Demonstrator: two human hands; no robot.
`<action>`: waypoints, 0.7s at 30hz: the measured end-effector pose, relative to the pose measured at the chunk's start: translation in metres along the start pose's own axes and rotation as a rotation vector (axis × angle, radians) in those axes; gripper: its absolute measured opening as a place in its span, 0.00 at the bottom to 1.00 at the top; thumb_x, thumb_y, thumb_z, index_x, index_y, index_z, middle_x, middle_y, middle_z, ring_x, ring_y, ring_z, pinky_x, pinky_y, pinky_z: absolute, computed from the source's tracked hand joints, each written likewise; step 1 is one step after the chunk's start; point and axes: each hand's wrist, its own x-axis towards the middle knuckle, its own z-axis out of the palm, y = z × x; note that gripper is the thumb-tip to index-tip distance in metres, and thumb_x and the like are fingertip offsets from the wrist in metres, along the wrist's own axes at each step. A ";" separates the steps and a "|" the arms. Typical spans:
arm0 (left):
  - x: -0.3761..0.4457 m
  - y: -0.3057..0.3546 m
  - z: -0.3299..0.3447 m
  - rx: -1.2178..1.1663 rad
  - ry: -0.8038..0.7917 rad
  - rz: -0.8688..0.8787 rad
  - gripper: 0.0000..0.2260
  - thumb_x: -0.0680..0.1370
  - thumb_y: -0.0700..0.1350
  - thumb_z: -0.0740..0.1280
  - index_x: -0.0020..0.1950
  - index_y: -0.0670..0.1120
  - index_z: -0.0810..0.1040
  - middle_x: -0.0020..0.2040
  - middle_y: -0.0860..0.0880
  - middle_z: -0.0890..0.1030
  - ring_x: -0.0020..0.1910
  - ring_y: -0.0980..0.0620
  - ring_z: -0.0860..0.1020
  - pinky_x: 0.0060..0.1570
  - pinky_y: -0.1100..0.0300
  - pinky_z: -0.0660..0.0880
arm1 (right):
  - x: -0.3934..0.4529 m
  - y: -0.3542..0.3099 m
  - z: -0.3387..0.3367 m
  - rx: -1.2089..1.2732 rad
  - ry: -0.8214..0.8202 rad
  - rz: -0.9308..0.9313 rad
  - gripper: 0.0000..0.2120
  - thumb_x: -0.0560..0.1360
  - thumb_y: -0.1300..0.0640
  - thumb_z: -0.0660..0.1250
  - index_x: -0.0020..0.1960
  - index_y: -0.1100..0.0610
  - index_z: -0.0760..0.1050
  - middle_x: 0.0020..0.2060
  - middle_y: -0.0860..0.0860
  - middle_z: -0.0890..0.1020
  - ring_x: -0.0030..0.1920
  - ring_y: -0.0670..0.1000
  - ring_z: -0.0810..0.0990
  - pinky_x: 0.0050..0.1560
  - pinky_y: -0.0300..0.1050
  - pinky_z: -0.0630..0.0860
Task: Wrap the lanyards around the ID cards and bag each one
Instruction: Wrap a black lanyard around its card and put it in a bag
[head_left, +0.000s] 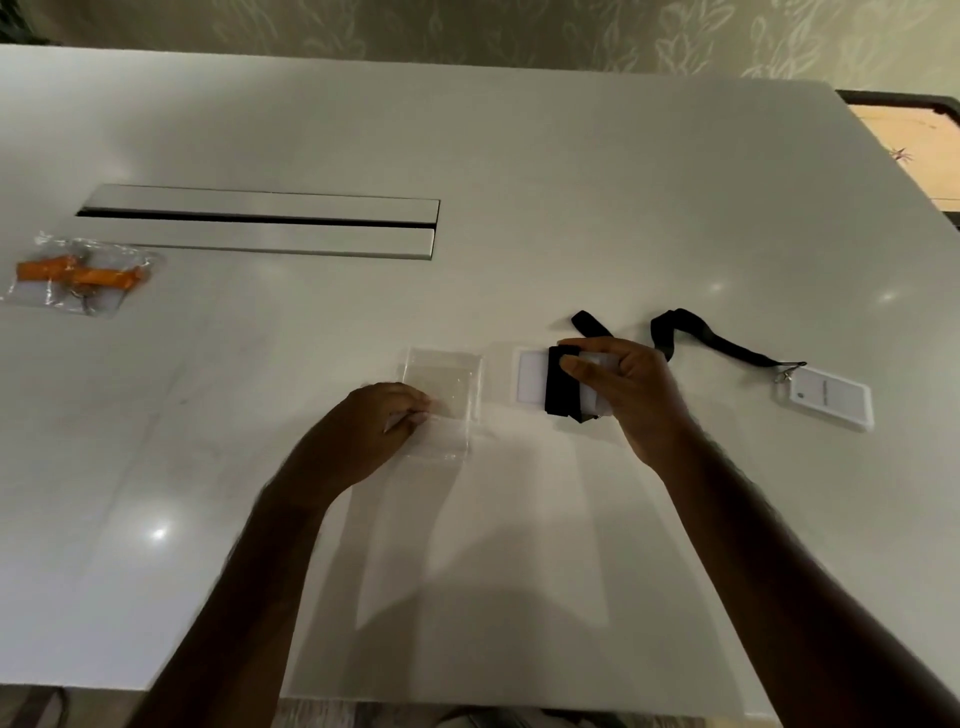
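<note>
My right hand (623, 387) grips a white ID card (531, 383) with a black lanyard (562, 387) wound around its middle; a loose end of the strap sticks out behind the hand. Left of it lies a clear plastic bag (447, 395) flat on the white table (467, 571), and my left hand (371, 436) pinches the bag's near left edge. Farther right sits a second white ID card (830, 404) with its black lanyard (717, 340) lying unwound. At the far left a sealed bag (78, 275) holds a card wrapped in an orange lanyard.
A long metal cable slot (260, 221) runs across the table's back left. The table's near edge is close to my body, and a dark-framed board (909, 150) stands past the table's right corner.
</note>
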 end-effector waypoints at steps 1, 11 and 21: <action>0.000 0.002 -0.001 0.011 0.001 0.008 0.09 0.82 0.39 0.70 0.60 0.43 0.86 0.57 0.49 0.86 0.58 0.51 0.83 0.64 0.58 0.76 | -0.001 0.001 -0.001 0.005 0.001 -0.001 0.18 0.68 0.45 0.80 0.56 0.49 0.88 0.73 0.44 0.79 0.65 0.49 0.84 0.56 0.54 0.85; 0.008 0.027 -0.002 -0.118 0.284 -0.174 0.03 0.77 0.44 0.77 0.49 0.48 0.88 0.49 0.57 0.87 0.52 0.61 0.82 0.53 0.74 0.72 | -0.006 -0.004 -0.016 0.023 -0.025 -0.006 0.18 0.69 0.46 0.80 0.57 0.51 0.88 0.71 0.45 0.81 0.63 0.51 0.86 0.54 0.61 0.84; 0.029 0.086 0.026 -0.271 0.461 -0.402 0.05 0.72 0.54 0.80 0.41 0.57 0.85 0.37 0.56 0.83 0.32 0.61 0.75 0.36 0.63 0.70 | 0.001 -0.018 -0.047 0.005 -0.041 0.022 0.16 0.68 0.45 0.80 0.52 0.49 0.87 0.51 0.60 0.88 0.50 0.53 0.86 0.51 0.55 0.81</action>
